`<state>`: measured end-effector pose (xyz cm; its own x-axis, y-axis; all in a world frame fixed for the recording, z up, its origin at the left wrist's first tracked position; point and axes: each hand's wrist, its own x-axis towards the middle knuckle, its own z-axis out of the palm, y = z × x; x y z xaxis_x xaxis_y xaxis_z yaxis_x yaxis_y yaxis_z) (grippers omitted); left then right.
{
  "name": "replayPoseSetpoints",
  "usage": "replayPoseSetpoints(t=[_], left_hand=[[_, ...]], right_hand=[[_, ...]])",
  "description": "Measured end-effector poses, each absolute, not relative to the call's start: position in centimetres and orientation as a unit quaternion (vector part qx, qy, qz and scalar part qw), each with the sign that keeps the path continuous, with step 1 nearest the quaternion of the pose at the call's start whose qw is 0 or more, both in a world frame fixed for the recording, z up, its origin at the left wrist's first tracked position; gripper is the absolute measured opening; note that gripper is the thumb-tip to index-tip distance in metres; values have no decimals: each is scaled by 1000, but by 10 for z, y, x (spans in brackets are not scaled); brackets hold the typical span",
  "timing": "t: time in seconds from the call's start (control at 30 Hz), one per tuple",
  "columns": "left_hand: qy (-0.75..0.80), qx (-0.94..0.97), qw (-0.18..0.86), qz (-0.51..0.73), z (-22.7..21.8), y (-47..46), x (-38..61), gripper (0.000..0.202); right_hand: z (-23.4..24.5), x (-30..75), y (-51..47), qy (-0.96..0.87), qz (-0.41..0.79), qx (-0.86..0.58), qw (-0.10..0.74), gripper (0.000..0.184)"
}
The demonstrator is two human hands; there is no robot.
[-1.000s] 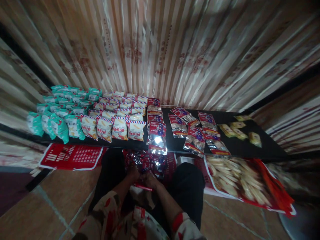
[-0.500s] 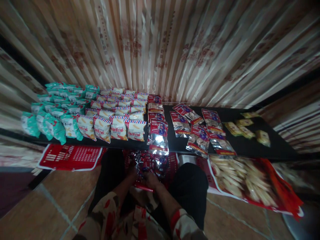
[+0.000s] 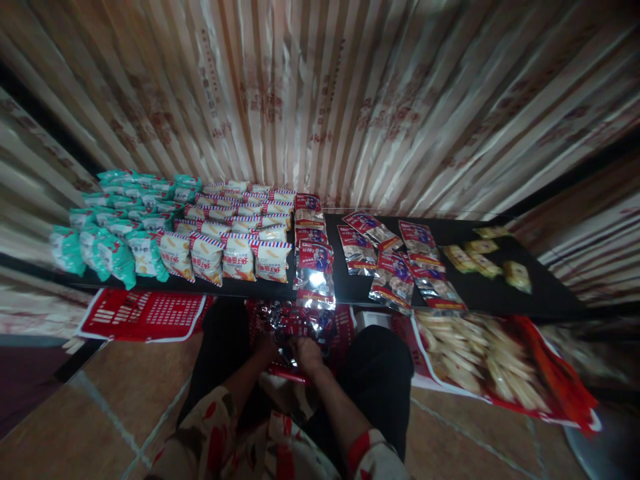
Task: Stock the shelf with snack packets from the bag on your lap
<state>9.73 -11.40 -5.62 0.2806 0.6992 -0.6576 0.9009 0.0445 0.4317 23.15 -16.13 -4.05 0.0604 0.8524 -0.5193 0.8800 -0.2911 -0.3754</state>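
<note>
Both my hands reach down into a red basket (image 3: 280,371) between my knees, full of shiny red and silver snack packets (image 3: 295,321). My left hand (image 3: 263,347) sits at the left of the pile, fingers buried among the packets. My right hand (image 3: 307,353) rests on the pile's right side with its fingers curled into the packets; what they grip is hidden. Just above, a black shelf (image 3: 545,297) carries rows of the same red and silver packets (image 3: 314,257).
On the shelf stand teal bags (image 3: 113,230) at left, white and orange bags (image 3: 235,233), loose red packets (image 3: 400,263) and small yellow packets (image 3: 483,257). Another red basket (image 3: 143,313) sits lower left; a bin of pale biscuit packs (image 3: 480,357) lower right. A striped curtain hangs behind.
My right hand has shifted slightly up into the packet pile. The view wobbles a little; the shelf's rows look unchanged.
</note>
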Motion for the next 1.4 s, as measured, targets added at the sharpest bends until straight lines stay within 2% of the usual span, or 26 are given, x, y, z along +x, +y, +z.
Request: replayPoseSetpoints(t=[0.23, 0.33, 0.73, 1.1, 1.4], left_hand=[[569, 715, 392, -103, -45, -117, 98, 25], [538, 743, 392, -72, -39, -117, 97, 15], [435, 789, 434, 13, -25, -118, 95, 17], [395, 801, 445, 57, 19, -113, 97, 22], [384, 810, 437, 83, 54, -117, 102, 24]], right_hand=[[-18, 243, -162, 616, -322, 719, 7, 27], [-7, 250, -164, 632, -312, 710, -6, 27], [43, 275, -156, 665, -302, 680, -70, 19], [87, 295, -158, 633, -345, 661, -209, 18], [117, 305, -172, 636, -288, 655, -288, 23]])
